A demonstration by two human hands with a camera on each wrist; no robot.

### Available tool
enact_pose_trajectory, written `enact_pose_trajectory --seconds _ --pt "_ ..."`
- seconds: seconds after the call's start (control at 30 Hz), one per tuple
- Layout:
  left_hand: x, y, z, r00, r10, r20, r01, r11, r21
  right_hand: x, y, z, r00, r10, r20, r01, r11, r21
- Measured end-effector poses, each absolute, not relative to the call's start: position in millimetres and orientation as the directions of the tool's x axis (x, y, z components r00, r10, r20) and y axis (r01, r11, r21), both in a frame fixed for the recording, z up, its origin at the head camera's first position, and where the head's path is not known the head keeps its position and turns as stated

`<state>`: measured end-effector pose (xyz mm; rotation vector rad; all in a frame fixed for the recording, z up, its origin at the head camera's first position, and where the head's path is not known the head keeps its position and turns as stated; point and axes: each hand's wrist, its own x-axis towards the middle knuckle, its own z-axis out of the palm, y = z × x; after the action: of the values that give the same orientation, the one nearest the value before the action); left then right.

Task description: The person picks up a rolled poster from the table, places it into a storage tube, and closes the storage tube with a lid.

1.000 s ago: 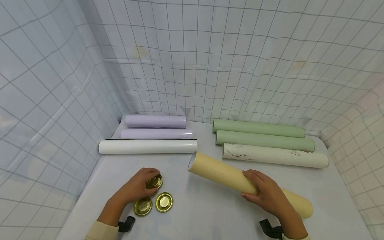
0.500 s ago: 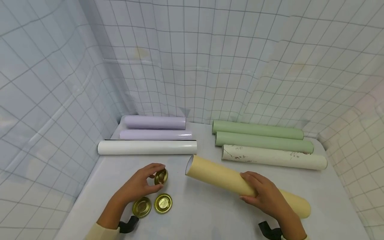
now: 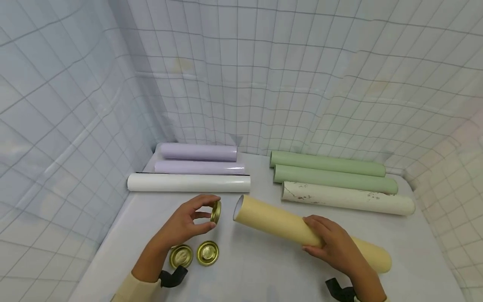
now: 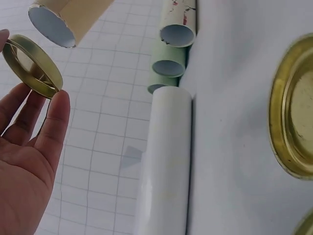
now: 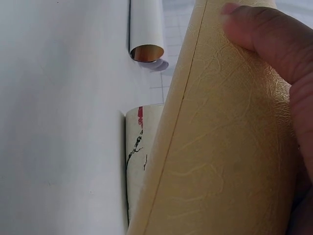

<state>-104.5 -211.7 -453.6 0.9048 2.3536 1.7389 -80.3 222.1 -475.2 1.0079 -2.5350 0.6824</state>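
My left hand [image 3: 185, 220] pinches a round gold metal lid [image 3: 216, 212] by its rim and holds it on edge above the table, just left of a tube's end. That yellow cardboard tube [image 3: 275, 220] lies slanted across my right hand [image 3: 333, 245], which grips it around the middle; its left end is raised and open. In the left wrist view, the lid [image 4: 33, 66] faces the hollow mouth of the tube [image 4: 54, 27], with a gap between them. Two more gold lids, one [image 3: 181, 256] partly behind my left wrist and one [image 3: 208, 253] beside it, lie on the table.
Two purple tubes [image 3: 200, 152] and a white tube [image 3: 188, 183] lie at the back left. Two green tubes [image 3: 328, 163] and a cream tube with a branch pattern [image 3: 347, 198] lie at the back right. Grid-patterned sheeting [image 3: 256, 84] surrounds the white table [image 3: 260, 268].
My left hand has lifted the lid from the table, turned it on edge and carried it right toward the tube. The yellow tube has shifted only slightly in my right hand.
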Motion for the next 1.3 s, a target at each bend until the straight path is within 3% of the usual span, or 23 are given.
enact_pose_trajectory --seconds 0.5,1.3 --pt "-106 -185 -437 -0.778 0.517 0.357 0.454 0.068 0.889 -78 220 -477 -0.689 -0.551 0.471 -0.711 0.64 -0.292" --pt "-100 -169 -440 -0.766 0.587 0.261 0.382 0.089 0.92 -70 219 -478 -0.678 -0.561 0.475 -0.716 0.649 -0.257"
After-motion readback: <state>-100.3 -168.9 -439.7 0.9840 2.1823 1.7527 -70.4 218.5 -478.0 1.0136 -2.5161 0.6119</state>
